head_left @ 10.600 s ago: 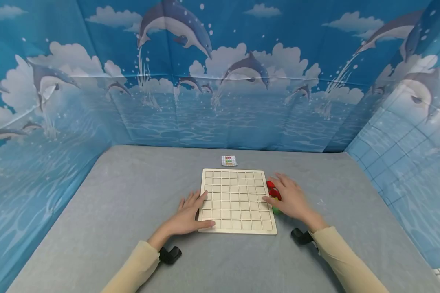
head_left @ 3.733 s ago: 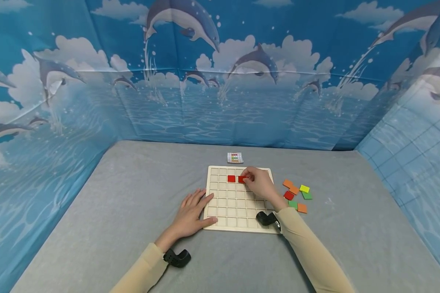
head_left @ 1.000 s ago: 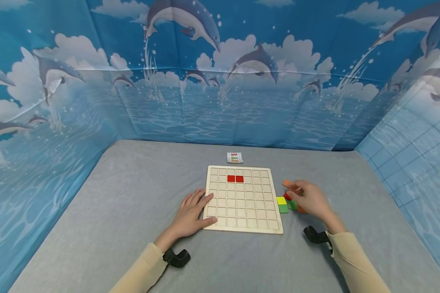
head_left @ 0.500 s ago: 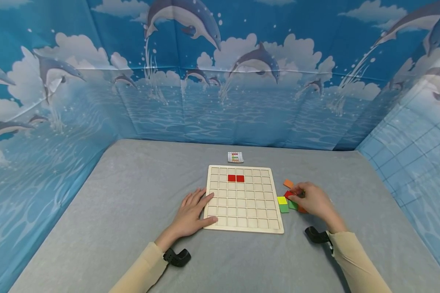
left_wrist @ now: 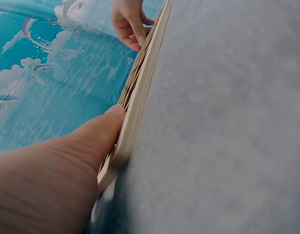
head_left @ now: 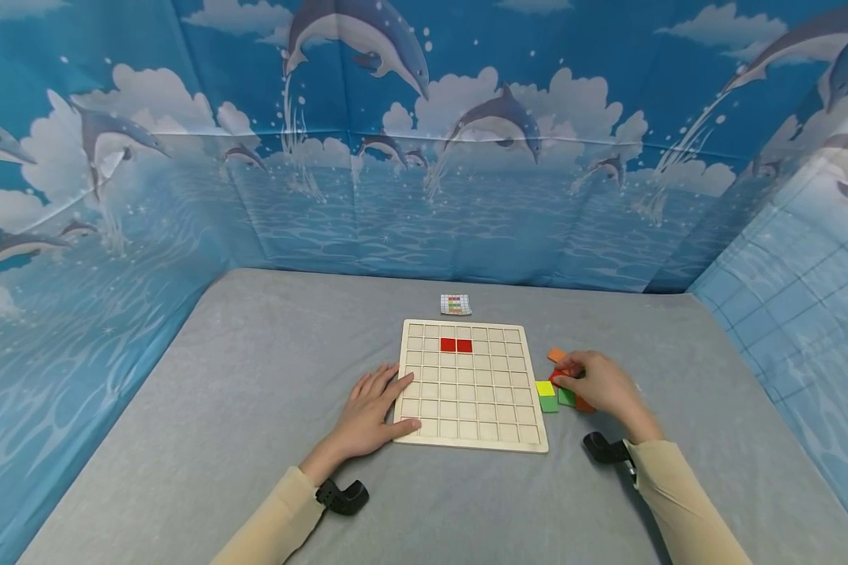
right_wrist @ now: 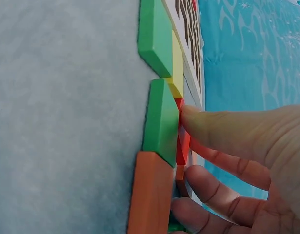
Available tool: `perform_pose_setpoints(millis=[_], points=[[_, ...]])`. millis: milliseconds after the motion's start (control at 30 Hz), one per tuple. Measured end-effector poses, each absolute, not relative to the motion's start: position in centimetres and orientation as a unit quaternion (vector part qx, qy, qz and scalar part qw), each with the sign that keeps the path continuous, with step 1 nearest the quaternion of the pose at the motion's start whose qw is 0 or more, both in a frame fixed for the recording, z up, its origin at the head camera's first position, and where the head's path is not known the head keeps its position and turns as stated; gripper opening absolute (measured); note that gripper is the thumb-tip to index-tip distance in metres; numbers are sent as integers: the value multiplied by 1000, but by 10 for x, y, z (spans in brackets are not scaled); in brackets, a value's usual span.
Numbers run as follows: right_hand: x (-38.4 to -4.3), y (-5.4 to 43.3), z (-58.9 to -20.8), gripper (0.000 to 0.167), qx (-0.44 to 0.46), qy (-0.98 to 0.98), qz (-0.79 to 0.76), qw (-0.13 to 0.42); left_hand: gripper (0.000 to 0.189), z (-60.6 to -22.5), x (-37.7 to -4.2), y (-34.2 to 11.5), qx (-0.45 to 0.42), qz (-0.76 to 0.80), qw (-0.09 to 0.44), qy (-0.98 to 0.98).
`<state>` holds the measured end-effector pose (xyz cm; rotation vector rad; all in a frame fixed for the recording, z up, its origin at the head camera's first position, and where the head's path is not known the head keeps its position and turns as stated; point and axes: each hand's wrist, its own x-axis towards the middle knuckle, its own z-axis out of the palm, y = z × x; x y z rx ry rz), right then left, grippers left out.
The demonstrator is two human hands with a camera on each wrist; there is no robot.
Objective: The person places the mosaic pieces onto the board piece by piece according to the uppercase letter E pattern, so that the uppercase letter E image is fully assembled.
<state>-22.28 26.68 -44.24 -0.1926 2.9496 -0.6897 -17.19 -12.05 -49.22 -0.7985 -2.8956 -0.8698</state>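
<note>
The pale wooden grid board (head_left: 471, 408) lies on the table, with two red tiles (head_left: 456, 345) side by side in its second row from the far edge. My left hand (head_left: 362, 416) rests on the board's left edge, fingers spread, its thumb (left_wrist: 103, 129) over the near corner. Right of the board, my right hand (head_left: 603, 386) has thumb and index finger on either side of another red tile (right_wrist: 181, 139), pinching it among the loose tiles. Its other fingers are bent above an orange tile (right_wrist: 152, 195) and partly hide the tiles beneath.
Against the board's right edge lie a yellow tile (head_left: 545, 388) and a green tile (head_left: 548, 404). Another green tile (head_left: 566, 397) and an orange tile (head_left: 557, 355) are close by. A small card with a coloured grid pattern (head_left: 455, 304) lies beyond the board. A dolphin-print curtain (head_left: 424, 220) surrounds the table.
Two red tiles have come onto the board, and a yellow and a green tile now sit against its right edge. My right hand has shifted slightly onto a third red tile; my left stays put.
</note>
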Motion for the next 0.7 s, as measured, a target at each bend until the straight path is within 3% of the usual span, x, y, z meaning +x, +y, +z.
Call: perform_pose_setpoints(millis=[700], points=[[-220,266,-445,18,-75,967,-238,45,74,-493,-171,-121,-251,-276,0,-928]])
